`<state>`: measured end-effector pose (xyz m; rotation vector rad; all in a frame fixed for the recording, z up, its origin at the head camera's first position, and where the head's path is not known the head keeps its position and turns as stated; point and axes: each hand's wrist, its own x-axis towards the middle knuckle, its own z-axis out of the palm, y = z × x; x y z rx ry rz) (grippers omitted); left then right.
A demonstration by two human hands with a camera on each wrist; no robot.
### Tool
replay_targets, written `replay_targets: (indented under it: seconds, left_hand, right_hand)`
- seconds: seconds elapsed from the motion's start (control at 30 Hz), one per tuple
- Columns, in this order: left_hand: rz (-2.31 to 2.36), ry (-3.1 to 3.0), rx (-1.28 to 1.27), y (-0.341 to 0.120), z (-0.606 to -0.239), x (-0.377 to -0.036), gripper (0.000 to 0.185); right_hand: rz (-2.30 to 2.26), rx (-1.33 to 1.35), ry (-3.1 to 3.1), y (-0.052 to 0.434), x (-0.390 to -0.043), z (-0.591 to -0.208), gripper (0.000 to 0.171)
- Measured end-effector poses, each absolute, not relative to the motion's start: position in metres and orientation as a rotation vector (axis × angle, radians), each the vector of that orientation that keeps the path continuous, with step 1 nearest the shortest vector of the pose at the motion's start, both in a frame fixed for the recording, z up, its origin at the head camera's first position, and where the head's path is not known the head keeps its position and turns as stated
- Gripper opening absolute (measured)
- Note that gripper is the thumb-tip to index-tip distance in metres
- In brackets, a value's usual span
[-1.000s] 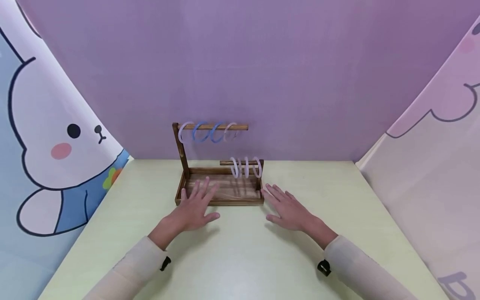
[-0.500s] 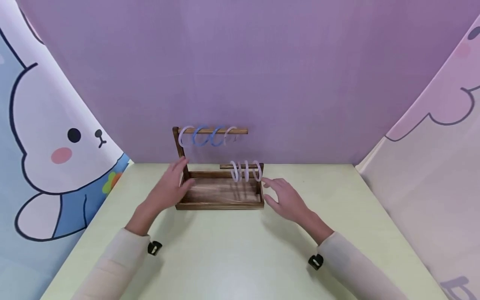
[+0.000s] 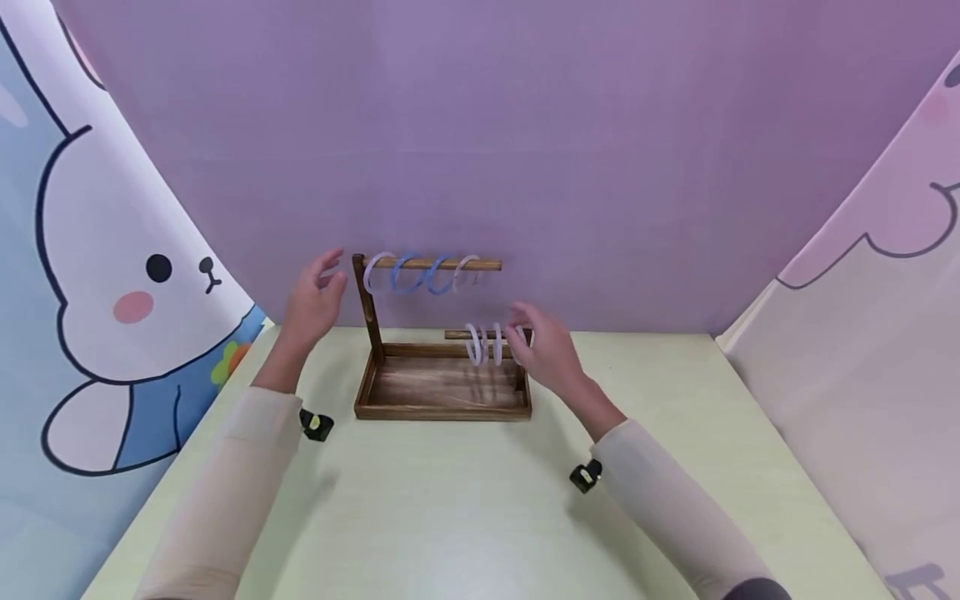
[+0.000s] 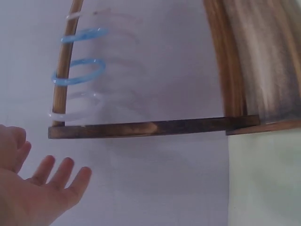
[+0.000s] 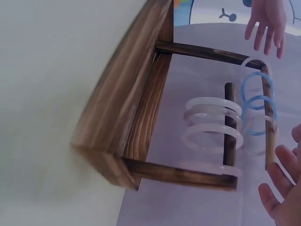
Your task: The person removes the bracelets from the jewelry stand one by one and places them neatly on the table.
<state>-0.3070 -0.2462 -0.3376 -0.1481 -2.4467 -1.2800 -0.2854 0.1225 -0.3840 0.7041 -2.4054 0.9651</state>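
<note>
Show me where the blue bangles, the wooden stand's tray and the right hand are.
blue bangles (image 3: 408, 273): head view, left bangle's lower curve.
wooden stand's tray (image 3: 442, 411): head view, front rim.
right hand (image 3: 546, 348): head view, back of hand.

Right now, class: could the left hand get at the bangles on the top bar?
Probably yes. The left hand is open and raised beside the post, level with the top bar. The bangles hang just past the post with nothing else between, though the hand would have to reach around it.

Left hand (image 3: 313, 296) and right hand (image 3: 542, 346) raised, fingers loosely spread.
</note>
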Motion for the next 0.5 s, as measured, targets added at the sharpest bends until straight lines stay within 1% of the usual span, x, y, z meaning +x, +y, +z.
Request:
replay_targets:
  seconds: [0.23,0.37,0.5]
  left_hand:
    - [-1.377,-2.481,-0.067,-0.242,-0.332,-0.330,0.052]
    - [-1.416,-2.444,-0.038,-0.239,-0.335,-0.336,0.051]
    - [-1.451,-2.406,-0.020,-0.237,-0.336,-0.339,0.049]
  right_hand:
    - [1.098,0.603,-2.408,0.099,-0.316,-0.370,0.037]
    - [1.199,0.545,-2.418,0.088,-0.327,-0.366,0.039]
    - [1.280,0.492,-2.435,0.078,-0.334,-0.363,0.037]
